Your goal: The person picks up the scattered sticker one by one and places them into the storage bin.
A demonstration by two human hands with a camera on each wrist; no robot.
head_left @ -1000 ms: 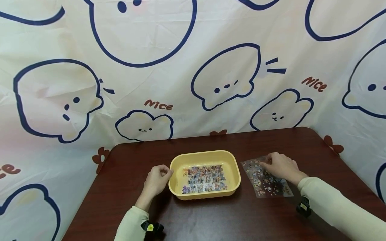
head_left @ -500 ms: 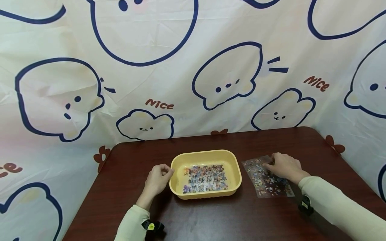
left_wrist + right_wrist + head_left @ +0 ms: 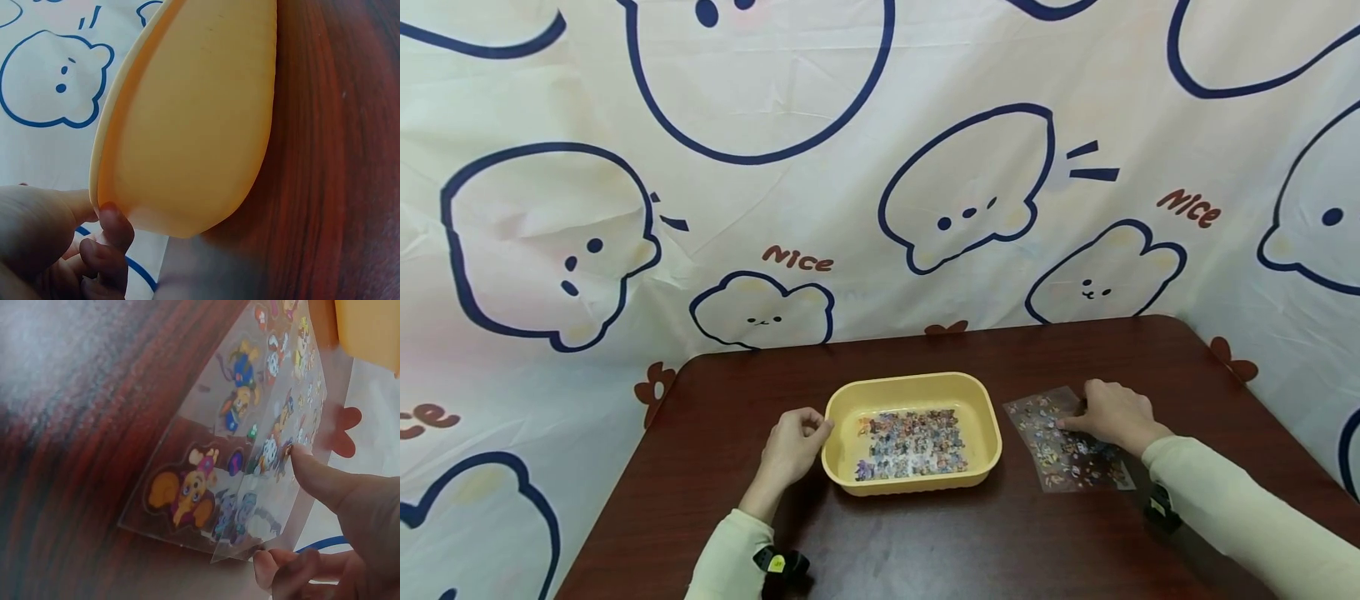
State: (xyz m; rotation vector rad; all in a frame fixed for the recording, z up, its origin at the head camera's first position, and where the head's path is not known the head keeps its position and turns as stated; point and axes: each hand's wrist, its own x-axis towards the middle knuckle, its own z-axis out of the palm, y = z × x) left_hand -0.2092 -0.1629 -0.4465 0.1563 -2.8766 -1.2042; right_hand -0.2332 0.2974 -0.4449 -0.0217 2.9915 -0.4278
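A yellow plastic basin (image 3: 916,485) rests on the table, holding a flat layer of small colourful cartoon pictures (image 3: 912,446). At its left end my left hand (image 3: 790,443) pinches the rim, thumb and bent finger on either side in the left wrist view. To the right lie clear sticker sheets (image 3: 1060,462) printed with cartoon puppies, overlapping and slightly offset. My right hand (image 3: 1118,417) is at their right edge. In the right wrist view its thumb (image 3: 319,478) presses the printed face while bent fingers (image 3: 265,570) meet the sheet's corner. The far fingers are partly hidden.
The dark wooden table (image 3: 925,550) has rounded far corners and reaches the curtain. A white curtain (image 3: 850,208) with blue cartoon outlines hangs behind and along both sides. A black wrist camera (image 3: 778,563) is strapped to the left wrist, another (image 3: 1161,507) to the right.
My right hand has shifted slightly right along the sticker sheets, its thumb drawing back a little. My left hand keeps its place on the basin rim.
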